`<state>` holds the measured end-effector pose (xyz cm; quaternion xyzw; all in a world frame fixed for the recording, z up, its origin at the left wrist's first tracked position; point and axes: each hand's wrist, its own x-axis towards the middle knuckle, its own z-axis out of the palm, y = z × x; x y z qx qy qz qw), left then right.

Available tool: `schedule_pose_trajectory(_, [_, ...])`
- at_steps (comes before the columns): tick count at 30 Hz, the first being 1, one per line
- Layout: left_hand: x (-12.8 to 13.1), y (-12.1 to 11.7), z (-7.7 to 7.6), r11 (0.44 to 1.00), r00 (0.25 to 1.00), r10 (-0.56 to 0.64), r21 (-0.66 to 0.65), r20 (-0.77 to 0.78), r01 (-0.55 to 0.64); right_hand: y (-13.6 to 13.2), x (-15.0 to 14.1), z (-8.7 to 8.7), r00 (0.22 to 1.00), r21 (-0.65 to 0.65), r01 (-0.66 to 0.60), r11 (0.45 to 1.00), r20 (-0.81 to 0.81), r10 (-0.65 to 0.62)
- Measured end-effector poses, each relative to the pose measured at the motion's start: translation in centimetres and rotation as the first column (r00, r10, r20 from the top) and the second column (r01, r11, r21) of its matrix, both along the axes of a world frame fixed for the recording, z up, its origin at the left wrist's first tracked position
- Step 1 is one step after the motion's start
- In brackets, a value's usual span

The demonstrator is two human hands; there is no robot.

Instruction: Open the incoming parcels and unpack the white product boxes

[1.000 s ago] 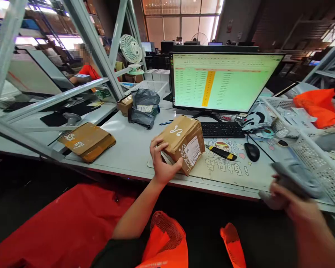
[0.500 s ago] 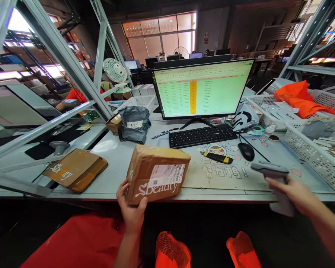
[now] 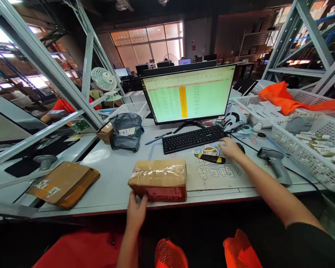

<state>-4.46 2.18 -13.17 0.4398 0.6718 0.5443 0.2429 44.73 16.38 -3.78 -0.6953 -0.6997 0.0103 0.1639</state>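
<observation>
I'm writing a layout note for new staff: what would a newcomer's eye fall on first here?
Probably the bright monitor, with its orange column, at the back of the desk. Next comes the shiny taped box at the front edge, the left hand at its near left corner. Vivid orange fabric also stands out, draped over white baskets on the right.

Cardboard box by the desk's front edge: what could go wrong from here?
The box sits right at the front edge of the desk, with the left hand at its near corner; a nudge might tip it off. The knife lies close to the right hand, which could brush it. The scanner lies beside the right forearm, so a sweep might knock it.
</observation>
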Motion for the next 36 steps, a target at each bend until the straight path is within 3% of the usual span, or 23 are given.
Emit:
schedule_pose_trajectory(2, [0.5, -0.2, -0.1, 1.000, 0.999, -0.027, -0.001, 0.016, 0.027, 2.6, -2.5, -0.6, 1.000, -0.006, -0.015, 1.000, 0.025, 0.015])
schedule_pose_trajectory(4, [0.7, -1.4, -0.9, 0.999, 1.000, 0.029, 0.022, 0.004, -0.029, 5.0, -4.7, -1.2, 0.999, -0.008, -0.023, 1.000, 0.046, 0.023])
schedule_pose_trajectory(6, [1.0, -3.1, -1.5, 0.983, 0.987, 0.134, 0.140, -0.087, -0.121, 7.0, -6.4, -1.6, 0.998, -0.007, -0.019, 1.000, 0.065, 0.019])
schedule_pose_trajectory(8, [2.0, -4.5, -1.2, 0.929, 0.943, 0.231, 0.342, -0.239, -0.141, 8.6, -7.6, -1.7, 0.996, -0.010, -0.003, 1.000, 0.087, 0.004])
schedule_pose_trajectory(10, [3.9, -5.1, 0.2, 0.860, 0.872, 0.269, 0.509, -0.408, -0.028, 9.6, -8.1, -1.9, 0.993, -0.016, 0.020, 1.000, 0.114, -0.018])
schedule_pose_trajectory(12, [6.6, -4.7, 2.5, 0.820, 0.796, 0.228, 0.551, -0.561, 0.154, 9.6, -8.3, -2.2, 0.990, -0.024, 0.020, 1.000, 0.140, -0.016])
schedule_pose_trajectory(15, [11.1, -2.7, 5.9, 0.832, 0.695, 0.137, 0.462, -0.706, 0.306, 7.6, -8.1, -3.4, 0.984, -0.088, -0.063, 0.994, 0.160, 0.076])
schedule_pose_trajectory(18, [14.0, -0.5, 7.6, 0.887, 0.639, 0.115, 0.368, -0.760, 0.278, 4.1, -7.6, -5.0, 0.967, -0.185, -0.157, 0.970, 0.170, 0.189])
schedule_pose_trajectory(22, [14.0, 0.9, 7.7, 0.885, 0.643, 0.201, 0.419, -0.739, 0.204, -0.9, -6.4, -6.3, 0.953, -0.177, -0.192, 0.965, 0.200, 0.226])
schedule_pose_trajectory(25, [12.1, 0.7, 7.4, 0.868, 0.667, 0.202, 0.447, -0.717, 0.217, -4.6, -5.9, -5.8, 0.941, -0.101, -0.284, 0.954, 0.163, 0.297])
schedule_pose_trajectory(27, [11.0, 0.5, 7.3, 0.880, 0.664, 0.160, 0.411, -0.730, 0.239, -7.2, -6.3, -4.8, 0.897, 0.042, -0.440, 0.897, 0.073, 0.436])
schedule_pose_trajectory(30, [10.4, 0.3, 7.1, 0.908, 0.642, 0.128, 0.349, -0.756, 0.230, -10.6, -7.9, -2.8, 0.744, 0.282, -0.643, 0.713, 0.006, 0.668])
schedule_pose_trajectory(32, [10.5, 0.5, 6.8, 0.908, 0.639, 0.146, 0.359, -0.755, 0.218, -11.9, -9.3, -1.7, 0.674, 0.330, -0.707, 0.626, 0.046, 0.737])
schedule_pose_trajectory(36, [10.6, 0.7, 6.3, 0.896, 0.653, 0.148, 0.380, -0.742, 0.230, -11.7, -11.2, -0.7, 0.637, 0.353, -0.743, 0.569, 0.108, 0.764])
